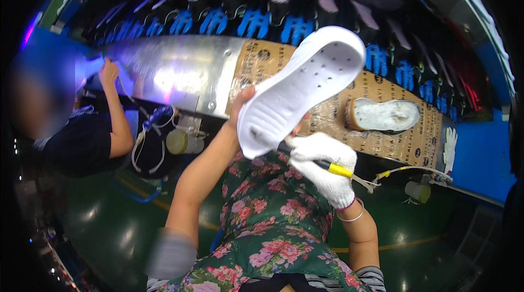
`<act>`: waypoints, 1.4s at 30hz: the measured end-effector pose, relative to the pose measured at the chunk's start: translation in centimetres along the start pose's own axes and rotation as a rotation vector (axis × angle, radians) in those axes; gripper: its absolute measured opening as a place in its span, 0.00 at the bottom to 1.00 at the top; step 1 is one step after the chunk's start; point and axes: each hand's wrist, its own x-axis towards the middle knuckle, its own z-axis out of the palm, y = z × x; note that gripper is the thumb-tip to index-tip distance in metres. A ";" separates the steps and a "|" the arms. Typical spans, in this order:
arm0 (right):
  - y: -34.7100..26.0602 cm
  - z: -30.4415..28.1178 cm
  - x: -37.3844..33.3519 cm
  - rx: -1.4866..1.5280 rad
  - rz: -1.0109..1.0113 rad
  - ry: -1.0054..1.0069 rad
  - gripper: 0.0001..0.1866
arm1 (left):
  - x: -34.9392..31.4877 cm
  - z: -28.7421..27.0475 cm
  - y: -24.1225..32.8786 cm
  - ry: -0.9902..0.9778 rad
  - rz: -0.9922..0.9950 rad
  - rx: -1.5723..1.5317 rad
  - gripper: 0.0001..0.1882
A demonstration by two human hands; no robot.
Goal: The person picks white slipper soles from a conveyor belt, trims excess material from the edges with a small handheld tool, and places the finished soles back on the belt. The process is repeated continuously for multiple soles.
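My bare left hand (240, 105) is wrapped round the side of a white foam shoe sole (297, 93), held up tilted above the bench edge. Small dark holes dot the broad upper end of the sole. My right hand (326, 164), in a white knit glove, grips a slim pen-like tool with a black body and a yellow band (339, 170). A thin pale tube or cord trails from the tool's rear. Its front end reaches close to the lower end of the sole; whether it touches cannot be made out.
A second sole with a brown rim (355, 115) lies on the tape-covered cardboard (262, 65). Left of it is a shiny metal plate (191, 57). Behind runs a rack with blue holders (254, 23). A white glove (450, 147) hangs at right. A co-worker's arm (116, 109) is at left.
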 end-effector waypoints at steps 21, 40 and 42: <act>1.6 -6.8 -5.2 0.604 0.259 0.714 0.10 | 14.0 18.5 7.7 -0.646 0.110 0.098 0.63; 6.5 -2.7 -7.0 0.678 0.445 0.517 0.11 | 35.1 21.6 17.6 0.549 0.950 2.248 0.70; 6.0 -2.1 -6.7 0.697 0.441 0.491 0.11 | 35.8 21.7 18.2 0.552 0.939 2.219 0.69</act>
